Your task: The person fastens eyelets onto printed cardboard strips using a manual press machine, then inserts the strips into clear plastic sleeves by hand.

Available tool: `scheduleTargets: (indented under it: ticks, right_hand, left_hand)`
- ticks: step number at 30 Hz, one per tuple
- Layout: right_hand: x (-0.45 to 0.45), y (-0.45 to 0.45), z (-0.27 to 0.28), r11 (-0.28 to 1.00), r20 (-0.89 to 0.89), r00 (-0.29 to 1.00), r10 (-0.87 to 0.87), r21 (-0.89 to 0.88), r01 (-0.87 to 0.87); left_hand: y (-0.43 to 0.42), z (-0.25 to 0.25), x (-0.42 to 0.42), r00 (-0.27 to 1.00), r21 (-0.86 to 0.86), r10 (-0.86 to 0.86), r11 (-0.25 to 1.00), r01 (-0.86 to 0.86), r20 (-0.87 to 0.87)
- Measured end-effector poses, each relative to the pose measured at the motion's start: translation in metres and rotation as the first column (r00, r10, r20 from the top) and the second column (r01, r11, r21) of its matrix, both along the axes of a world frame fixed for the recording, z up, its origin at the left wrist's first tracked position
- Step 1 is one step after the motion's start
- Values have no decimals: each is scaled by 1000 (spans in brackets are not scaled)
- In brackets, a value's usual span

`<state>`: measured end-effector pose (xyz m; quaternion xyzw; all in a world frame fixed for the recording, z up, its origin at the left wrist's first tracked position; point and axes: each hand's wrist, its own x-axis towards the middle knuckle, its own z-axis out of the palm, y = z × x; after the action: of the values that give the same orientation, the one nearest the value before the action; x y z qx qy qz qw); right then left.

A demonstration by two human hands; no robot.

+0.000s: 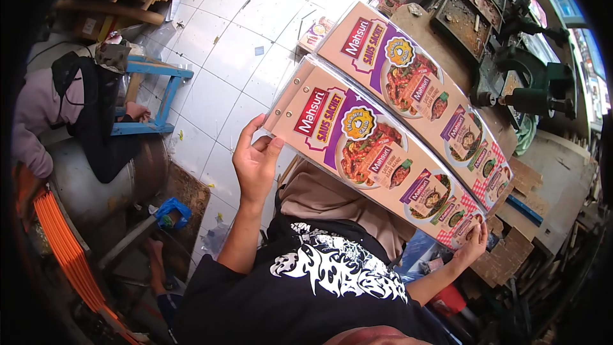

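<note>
My left hand point(257, 163) grips the left edge of a long printed sign sheet point(319, 147), thumb on top, fingers behind. At the other end of the same sheet, my right hand point(471, 246) pinches the lower right corner. The sheet reads "Mahsuri Saus Sachet", shows food pictures and has several metal eyelets near its left end. Right behind it lies a second matching printed sheet point(357, 45), touching or partly under the first; I cannot tell whether more are stacked below.
A dark green hand press point(530, 83) stands at the right beside a compartmented tray point(469, 10). More printed sheets point(317, 31) lie at the back. On the left, a person point(64, 102) sits near a blue frame point(169, 70) and orange strips point(64, 249). White tiles point(236, 45) cover the floor.
</note>
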<state>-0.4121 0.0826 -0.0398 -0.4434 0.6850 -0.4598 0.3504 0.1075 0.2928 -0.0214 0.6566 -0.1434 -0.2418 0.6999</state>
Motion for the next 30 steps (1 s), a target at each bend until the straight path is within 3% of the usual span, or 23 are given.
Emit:
scheduleTargets:
  ticks: [19,30]
  right_hand:
    - [10,1,1,999,69,997,-41,-4,42]
    - [-13,-1,-9,999,118,993,30,10,-31]
  left_hand:
    - [0,3,0,999,-27,-8,1000,7,-49]
    - [-2,2,-1,999,-29,1,1000,-2,-41]
